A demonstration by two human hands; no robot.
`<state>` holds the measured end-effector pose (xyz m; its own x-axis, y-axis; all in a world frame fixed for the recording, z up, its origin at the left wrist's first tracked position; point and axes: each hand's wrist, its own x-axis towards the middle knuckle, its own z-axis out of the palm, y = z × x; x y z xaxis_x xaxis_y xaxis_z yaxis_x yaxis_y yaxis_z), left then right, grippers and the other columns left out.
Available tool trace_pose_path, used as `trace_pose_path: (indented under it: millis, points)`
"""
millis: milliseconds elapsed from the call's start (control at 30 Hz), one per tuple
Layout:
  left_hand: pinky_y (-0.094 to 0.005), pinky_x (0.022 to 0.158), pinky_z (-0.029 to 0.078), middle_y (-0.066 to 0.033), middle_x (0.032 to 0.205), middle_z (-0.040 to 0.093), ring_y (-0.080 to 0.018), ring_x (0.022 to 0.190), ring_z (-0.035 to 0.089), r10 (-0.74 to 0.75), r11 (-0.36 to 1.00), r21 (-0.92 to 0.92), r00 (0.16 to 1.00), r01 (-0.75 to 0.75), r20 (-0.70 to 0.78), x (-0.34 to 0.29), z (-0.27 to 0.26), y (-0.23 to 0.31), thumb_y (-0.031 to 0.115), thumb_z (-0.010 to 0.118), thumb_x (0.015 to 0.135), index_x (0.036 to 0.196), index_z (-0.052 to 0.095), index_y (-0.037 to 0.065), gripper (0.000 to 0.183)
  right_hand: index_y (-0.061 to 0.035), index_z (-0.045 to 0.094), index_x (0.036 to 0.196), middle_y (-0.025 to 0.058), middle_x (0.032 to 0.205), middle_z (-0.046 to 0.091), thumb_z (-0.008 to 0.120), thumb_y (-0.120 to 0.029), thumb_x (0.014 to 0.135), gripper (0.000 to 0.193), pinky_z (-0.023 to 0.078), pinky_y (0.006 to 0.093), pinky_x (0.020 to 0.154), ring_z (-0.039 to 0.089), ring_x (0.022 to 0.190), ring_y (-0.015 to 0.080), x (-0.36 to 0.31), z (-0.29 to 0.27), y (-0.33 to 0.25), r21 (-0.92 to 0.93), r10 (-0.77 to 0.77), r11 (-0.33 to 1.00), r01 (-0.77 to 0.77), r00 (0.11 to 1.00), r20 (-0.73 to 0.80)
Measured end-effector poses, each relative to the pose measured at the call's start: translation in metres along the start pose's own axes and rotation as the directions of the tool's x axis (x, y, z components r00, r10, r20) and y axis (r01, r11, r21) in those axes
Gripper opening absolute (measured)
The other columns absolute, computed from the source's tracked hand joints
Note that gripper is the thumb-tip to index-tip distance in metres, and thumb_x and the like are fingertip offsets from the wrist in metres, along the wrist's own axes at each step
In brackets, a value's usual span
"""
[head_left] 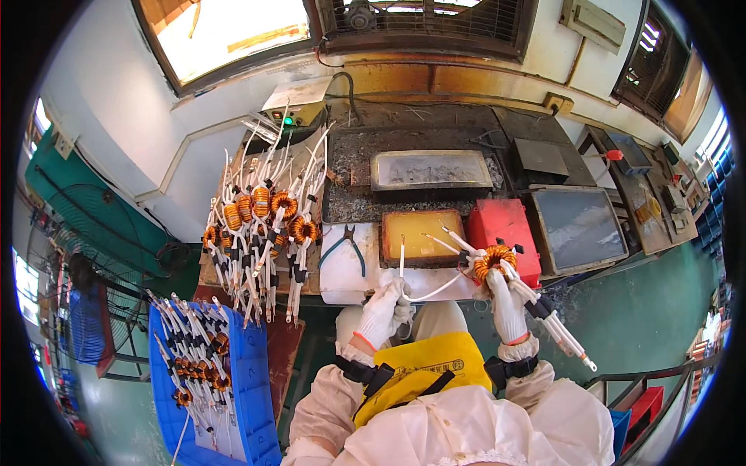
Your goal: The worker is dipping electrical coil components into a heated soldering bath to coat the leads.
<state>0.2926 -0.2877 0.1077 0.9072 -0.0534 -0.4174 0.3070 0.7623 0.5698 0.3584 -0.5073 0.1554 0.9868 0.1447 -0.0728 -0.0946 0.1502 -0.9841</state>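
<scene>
My right hand [508, 307], in a white glove, grips a toroidal coil [495, 262] wound with copper wire. White sleeved leads run out from the coil, some up to the left, others down to the right with black wrap around them. My left hand [383, 311], also gloved, is closed around one white lead [435, 293] of that coil; its bare copper end points upward. Just beyond my hands lies a shallow tray of amber-coloured material [421, 239]. A red metal box [505, 225] stands behind the coil.
Pliers [344, 250] with blue handles lie left of the amber tray. Many similar coils [261, 202] are heaped at the left, and more fill a blue crate [260, 388] below. A rectangular pot with a greyish surface [431, 169] sits behind; a grey-topped tray [579, 227] is at right.
</scene>
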Motion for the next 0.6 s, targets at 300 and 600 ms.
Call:
trace_pose_path:
  millis: [300, 600]
  points:
    - [-0.0178, 0.044, 0.028, 0.004, 0.061, 0.036, -0.0051, 0.05, 0.032, -0.019, 0.998, -0.058, 1.0, 0.018, -0.018, 0.011, -0.004, 0.003, 0.029, 0.049, 0.094, 0.082, 0.051, 0.007, 0.025, -0.0021, 0.052, 0.105, 0.003, 0.09, 0.057, 0.055, -0.022, 0.089, 0.026, 0.044, 0.0216, 0.06, 0.052, 0.072, 0.0062, 0.018, -0.001, 0.026, -0.095, -0.028, 0.995, 0.024, 0.998, -0.048]
    - [-0.0174, 0.042, 0.027, 0.004, 0.061, 0.036, -0.0049, 0.048, 0.032, -0.041, 0.992, -0.124, 0.998, 0.035, -0.045, 0.022, -0.014, -0.003, 0.029, 0.05, 0.093, 0.082, 0.051, 0.006, 0.025, -0.0017, 0.054, 0.103, 0.0039, 0.082, 0.06, 0.055, -0.025, 0.089, 0.027, 0.045, 0.0216, 0.055, 0.055, 0.062, 0.007, 0.025, 0.0, 0.031, -0.103, -0.007, 0.995, 0.006, 1.0, -0.015]
